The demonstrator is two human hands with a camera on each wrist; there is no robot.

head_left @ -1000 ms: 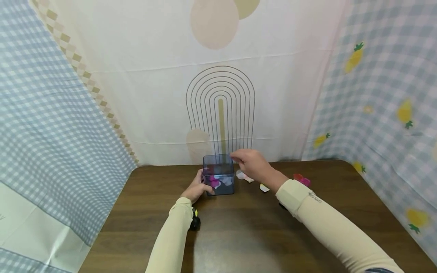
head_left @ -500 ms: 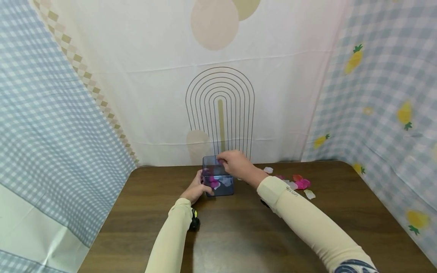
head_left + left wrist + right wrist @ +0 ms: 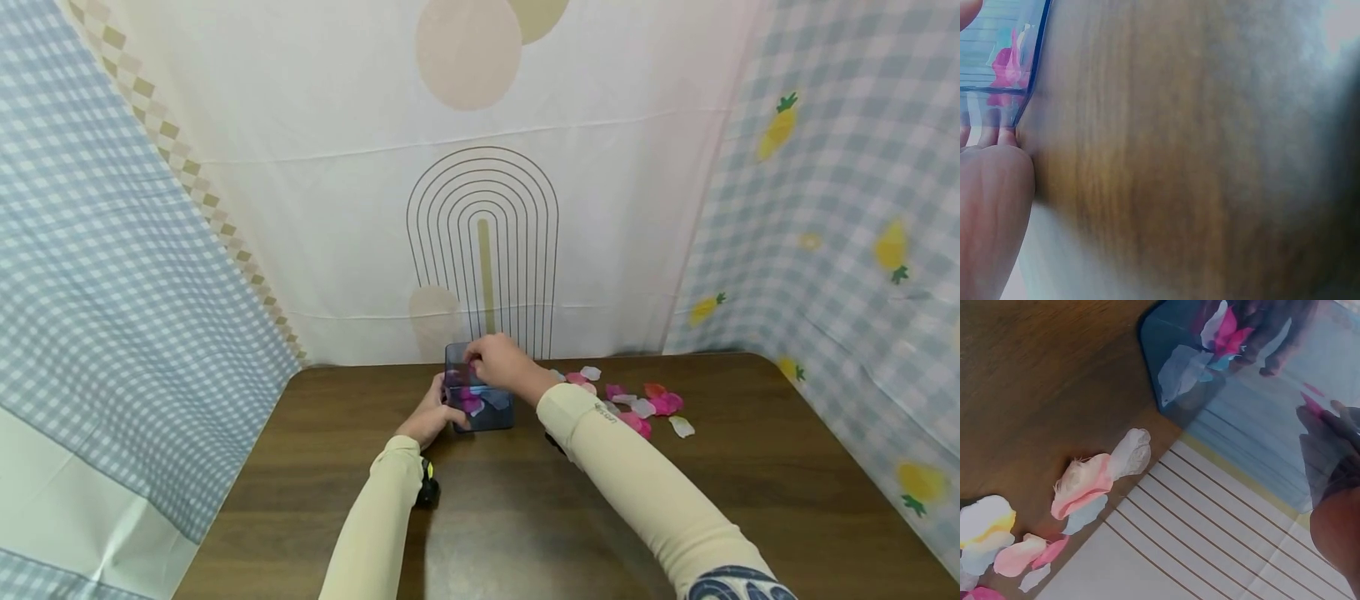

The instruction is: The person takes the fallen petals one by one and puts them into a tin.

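Observation:
A see-through blue plastic box (image 3: 495,419) stands at the back of the table, petals (image 3: 472,401) in pink, white and blue lying at its bottom. My left hand (image 3: 431,417) grips the box at its left side, thumb across the front; in the left wrist view its other fingers show behind the clear wall. At the box's mouth is my right hand (image 3: 506,363), fingers bent, pinching a pink petal (image 3: 1312,404) seen through the wall in the right wrist view. Loose cloth-like petals (image 3: 666,404) lie on the table to the right of the box.
The brown wooden table (image 3: 330,500) ends at a white printed curtain (image 3: 360,250) close behind the box. Checked cloth (image 3: 862,275) hangs along the right side. A salmon petal (image 3: 1083,484) and a white one lie near the box by the curtain.
My right hand has moved left from the box's right edge to over its mouth with the pink petal. More loose petals show beside the arm. The left hand and box stay put.

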